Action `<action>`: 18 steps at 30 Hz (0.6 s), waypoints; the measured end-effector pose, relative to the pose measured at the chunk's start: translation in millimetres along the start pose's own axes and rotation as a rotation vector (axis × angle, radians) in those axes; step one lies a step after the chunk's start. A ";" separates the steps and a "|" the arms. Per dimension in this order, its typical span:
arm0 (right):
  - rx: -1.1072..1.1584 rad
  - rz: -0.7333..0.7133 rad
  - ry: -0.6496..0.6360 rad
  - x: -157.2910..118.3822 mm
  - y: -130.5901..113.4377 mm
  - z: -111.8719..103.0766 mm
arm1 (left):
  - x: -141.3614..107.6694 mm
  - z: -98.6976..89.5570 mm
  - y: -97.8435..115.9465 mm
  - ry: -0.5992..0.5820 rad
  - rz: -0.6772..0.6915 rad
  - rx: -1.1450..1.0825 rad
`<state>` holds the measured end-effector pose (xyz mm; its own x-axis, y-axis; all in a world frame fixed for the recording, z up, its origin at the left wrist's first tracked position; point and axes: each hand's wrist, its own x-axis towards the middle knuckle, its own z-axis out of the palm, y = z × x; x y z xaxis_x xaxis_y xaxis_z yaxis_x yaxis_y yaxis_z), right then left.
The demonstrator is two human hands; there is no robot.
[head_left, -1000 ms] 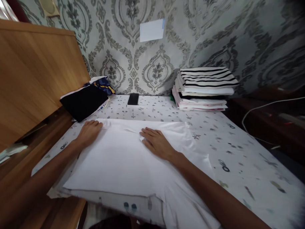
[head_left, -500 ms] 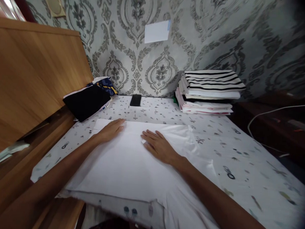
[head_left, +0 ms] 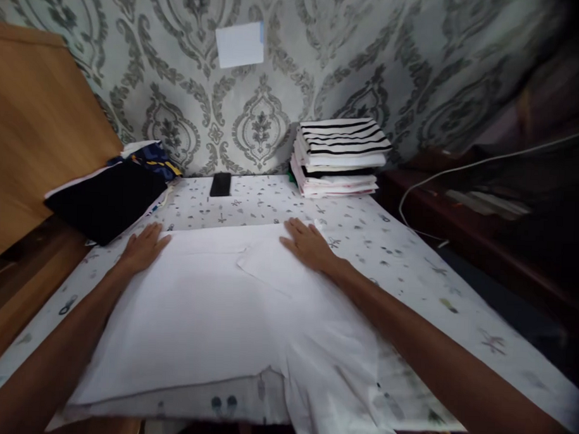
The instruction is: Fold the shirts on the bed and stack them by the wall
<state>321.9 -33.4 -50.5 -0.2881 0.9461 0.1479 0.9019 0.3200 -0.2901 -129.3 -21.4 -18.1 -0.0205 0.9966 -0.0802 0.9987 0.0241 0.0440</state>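
A white shirt (head_left: 195, 315) lies spread over the patterned sheet in front of me, its sleeve part bunched and creased at the lower right. My left hand (head_left: 144, 248) rests at the shirt's far left corner, fingers stretched out and palm down. At the far right part of the cloth, my right hand (head_left: 310, 244) lies flat with its fingers extended. Neither hand grips the fabric. A collar or placket edge shows faintly between the hands. The shirt's near edge lies close to the front of the sheet.
Folded clothes (head_left: 341, 159) are stacked at the back right, a striped one on top. A black garment (head_left: 107, 198) lies with others at the left, by a wooden panel (head_left: 45, 139). A dark phone-like object (head_left: 220, 184) is near the wall. A white cable (head_left: 462, 167) runs at right.
My hands have moved apart: the left to the shirt's far left corner, the right toward its far right. The cloth is spread flatter, and the view has turned right.
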 end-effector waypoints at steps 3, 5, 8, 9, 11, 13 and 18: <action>-0.025 0.051 -0.004 -2.3 17.5 -2.3 | 0.1 -0.2 1.5 -0.006 0.014 0.009; 0.024 0.044 -0.009 -3.9 20.1 -7.8 | -1.3 -2.3 3.2 0.001 0.025 0.005; 0.170 0.094 0.065 -14.1 22.0 -24.4 | -7.5 -7.2 6.7 0.060 0.034 -0.004; 0.213 0.123 0.118 -22.0 23.3 -32.0 | -10.9 -9.0 7.6 0.091 0.041 -0.010; 0.254 0.162 0.217 -46.8 26.2 -48.8 | -20.5 -12.1 8.4 0.154 0.052 -0.026; 0.244 0.143 0.234 -82.7 27.6 -64.8 | -34.1 -14.1 7.4 0.201 0.081 -0.060; 0.178 -0.043 0.026 -188.1 12.8 -87.2 | -89.2 -14.1 4.6 0.164 0.287 -0.196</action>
<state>415.7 -211.6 0.4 -0.3150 0.9305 0.1871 0.8173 0.3662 -0.4450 -123.5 -109.0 3.3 0.2362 0.9640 0.1226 0.9375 -0.2592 0.2323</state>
